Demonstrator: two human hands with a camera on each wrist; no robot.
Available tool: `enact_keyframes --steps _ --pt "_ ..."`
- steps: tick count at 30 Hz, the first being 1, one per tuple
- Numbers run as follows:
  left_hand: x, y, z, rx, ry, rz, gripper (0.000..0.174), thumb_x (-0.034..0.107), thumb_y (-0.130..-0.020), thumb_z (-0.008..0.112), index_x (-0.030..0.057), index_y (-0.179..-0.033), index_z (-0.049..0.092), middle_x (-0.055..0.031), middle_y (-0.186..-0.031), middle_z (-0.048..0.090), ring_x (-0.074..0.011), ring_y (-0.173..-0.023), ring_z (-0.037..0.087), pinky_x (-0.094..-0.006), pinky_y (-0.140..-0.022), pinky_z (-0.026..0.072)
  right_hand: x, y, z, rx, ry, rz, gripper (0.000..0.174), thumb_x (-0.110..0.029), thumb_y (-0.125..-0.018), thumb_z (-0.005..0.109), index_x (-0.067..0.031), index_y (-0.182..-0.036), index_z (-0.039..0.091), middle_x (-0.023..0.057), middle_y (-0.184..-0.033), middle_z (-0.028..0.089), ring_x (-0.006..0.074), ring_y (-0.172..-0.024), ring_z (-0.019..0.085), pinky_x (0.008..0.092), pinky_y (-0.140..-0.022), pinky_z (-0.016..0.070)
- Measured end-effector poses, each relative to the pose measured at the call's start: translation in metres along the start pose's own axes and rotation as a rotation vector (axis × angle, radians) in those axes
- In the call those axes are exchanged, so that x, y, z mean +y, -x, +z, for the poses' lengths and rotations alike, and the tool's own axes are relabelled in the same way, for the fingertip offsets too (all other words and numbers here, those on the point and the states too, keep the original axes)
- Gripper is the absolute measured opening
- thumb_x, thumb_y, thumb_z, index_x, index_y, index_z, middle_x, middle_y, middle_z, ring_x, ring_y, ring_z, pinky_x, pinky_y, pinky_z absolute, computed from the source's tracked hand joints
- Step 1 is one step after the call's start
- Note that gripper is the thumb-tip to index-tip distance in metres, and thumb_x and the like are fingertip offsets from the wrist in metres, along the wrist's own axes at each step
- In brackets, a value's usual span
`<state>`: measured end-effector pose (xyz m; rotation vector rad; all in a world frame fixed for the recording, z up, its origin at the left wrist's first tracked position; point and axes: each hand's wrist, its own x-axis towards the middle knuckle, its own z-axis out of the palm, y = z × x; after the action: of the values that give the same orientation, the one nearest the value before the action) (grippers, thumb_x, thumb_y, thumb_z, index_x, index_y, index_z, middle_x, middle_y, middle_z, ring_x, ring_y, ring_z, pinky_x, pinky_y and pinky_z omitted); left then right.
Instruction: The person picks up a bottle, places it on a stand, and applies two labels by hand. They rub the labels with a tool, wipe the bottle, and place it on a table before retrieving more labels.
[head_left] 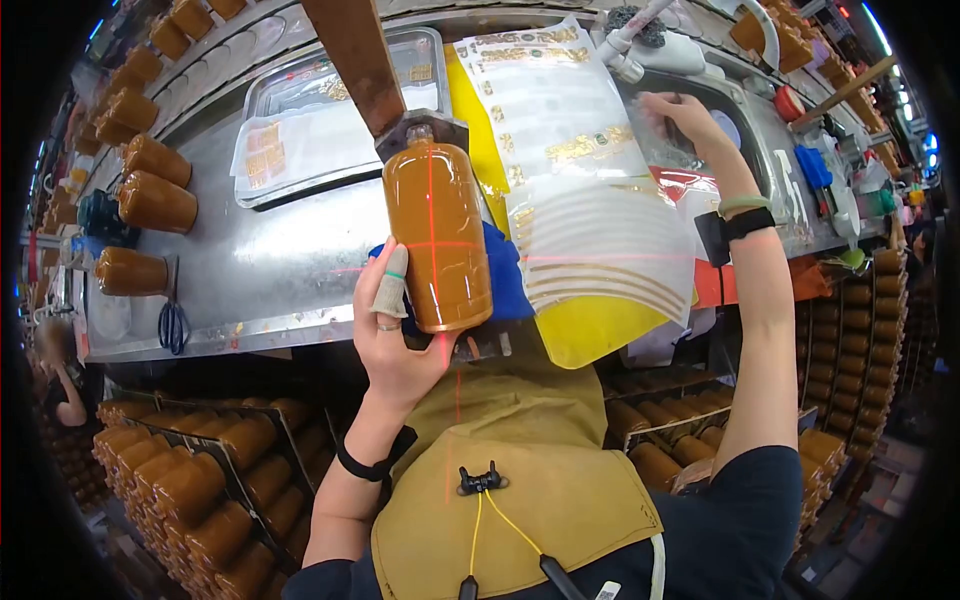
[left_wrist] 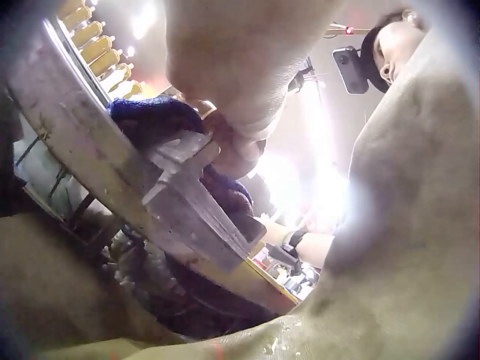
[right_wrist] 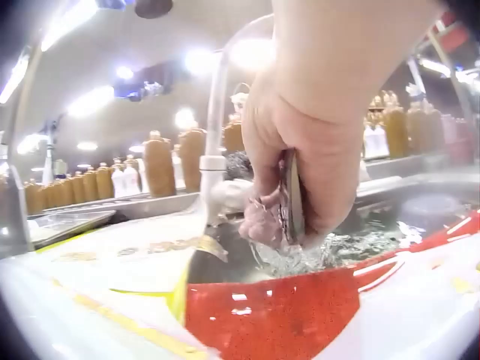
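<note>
A glossy brown bottle [head_left: 440, 225] stands neck-away at the end of a wooden arm [head_left: 355, 60], its neck at a dark hexagonal block. My left hand [head_left: 388, 345] holds it low down, fingers along the left side and thumb by the base; one finger wears a pale cover. In the head view my right hand [head_left: 690, 120] is over the sink [head_left: 768, 175]. The right wrist view shows its curled fingers pinching a thin flat piece [right_wrist: 295, 199], edge-on and partly hidden, so I cannot tell its kind. Rippling water [right_wrist: 375, 244] lies just below these fingers.
A long sheet of gold decals [head_left: 600, 215] lies over a yellow board [head_left: 590, 335] beside the bottle. Behind is a metal tray [head_left: 425, 50] with more decal sheets. A blue cloth [head_left: 508, 270] sits under the bottle; a white tap [head_left: 625, 55] overhangs the sink. Brown bottles [head_left: 157, 200] line the left.
</note>
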<state>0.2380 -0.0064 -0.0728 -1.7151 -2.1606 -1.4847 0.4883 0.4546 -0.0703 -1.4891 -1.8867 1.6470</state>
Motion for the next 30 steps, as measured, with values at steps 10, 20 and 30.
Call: enact_keyframes --steps 10,20,30 --pt "-0.007 0.01 -0.002 0.008 0.036 -0.059 0.085 0.007 -0.071 0.087 -0.0041 -0.147 0.05 -0.0208 -0.146 0.057 -0.0416 -0.136 0.052 -0.0496 -0.116 0.0407 0.002 -0.004 0.032 0.059 0.728 -0.186 0.039 -0.023 -0.083 0.083 0.0004 -0.113 0.074 0.0134 -0.094 0.076 0.0205 -0.084 0.072 0.0346 -0.08 0.0554" --pt "-0.015 0.012 -0.003 -0.074 0.146 -0.076 0.083 0.009 -0.078 0.085 -0.0067 -0.148 0.045 -0.023 -0.148 0.054 -0.0436 -0.134 0.052 -0.0469 -0.112 0.0436 -0.077 0.144 0.108 0.005 0.566 -0.495 0.031 -0.028 -0.096 0.068 0.0028 -0.093 0.071 0.0048 -0.073 0.062 0.0117 -0.068 0.05 0.0294 -0.066 0.044" --pt "0.019 -0.045 -0.037 -0.001 0.857 -0.107 0.075 0.041 -0.101 0.064 -0.0073 -0.152 0.04 -0.0201 -0.146 0.054 -0.0286 -0.137 0.051 -0.0418 -0.118 0.0365 -0.154 0.236 0.224 -0.53 -0.023 -0.712 0.016 -0.011 -0.1 0.067 0.0052 -0.099 0.068 -0.0001 -0.09 0.066 0.0055 -0.087 0.058 0.0228 -0.081 0.0475"
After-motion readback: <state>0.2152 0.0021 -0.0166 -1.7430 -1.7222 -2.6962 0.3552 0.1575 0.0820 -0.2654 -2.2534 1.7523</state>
